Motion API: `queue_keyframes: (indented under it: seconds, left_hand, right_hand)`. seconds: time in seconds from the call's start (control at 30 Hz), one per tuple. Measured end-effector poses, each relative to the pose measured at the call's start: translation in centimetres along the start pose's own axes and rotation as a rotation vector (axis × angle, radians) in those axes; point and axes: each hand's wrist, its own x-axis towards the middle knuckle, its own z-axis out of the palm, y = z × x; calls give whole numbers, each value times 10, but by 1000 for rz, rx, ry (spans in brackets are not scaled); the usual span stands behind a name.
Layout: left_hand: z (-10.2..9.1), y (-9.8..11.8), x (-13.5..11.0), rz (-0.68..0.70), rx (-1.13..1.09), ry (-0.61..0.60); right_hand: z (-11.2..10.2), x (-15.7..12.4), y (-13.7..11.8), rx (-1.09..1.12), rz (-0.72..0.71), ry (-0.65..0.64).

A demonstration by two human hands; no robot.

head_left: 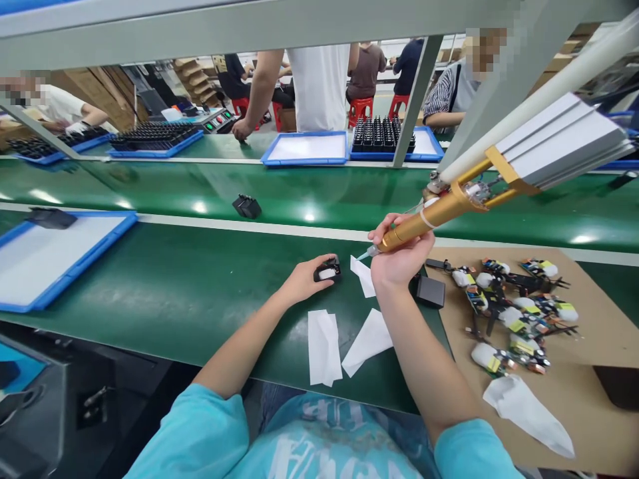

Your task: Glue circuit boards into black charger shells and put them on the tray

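My left hand (305, 279) rests on the green bench and is closed on a small black charger housing (328, 269) with a white part showing inside. My right hand (399, 256) is wrapped round a gold-coloured dispensing pen (424, 223) hung from an overhead arm; its clear tip (367, 253) points left toward the housing, a short way off it. Another black housing (430, 291) lies just right of my right wrist.
Several small circuit boards (514, 309) lie on a brown cardboard sheet (599, 332) at the right. White paper wipes (323, 347) lie near my forearms. A blue-rimmed tray (74, 266) sits at left. One black housing (246, 206) rides the green conveyor. Other people work across the line.
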Motion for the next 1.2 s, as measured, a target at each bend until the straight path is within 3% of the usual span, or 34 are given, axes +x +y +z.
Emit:
queue_keyframes:
  seconds: [0.1, 0.23, 0.43, 0.73, 1.2]
  left_hand:
    - [7, -5, 2, -53, -72, 72]
    - [11, -6, 2, -108, 12, 55]
    - [12, 19, -7, -110, 209, 141]
    - [7, 45, -14, 16, 90, 309]
    - [7, 47, -15, -18, 1, 304]
  right_hand:
    - [1, -1, 0, 5, 8, 17]
    - [3, -2, 0, -13, 3, 47]
    - [7, -7, -1, -5, 7, 5]
    - [14, -20, 0, 2, 21, -49]
    - [15, -22, -1, -33, 5, -57]
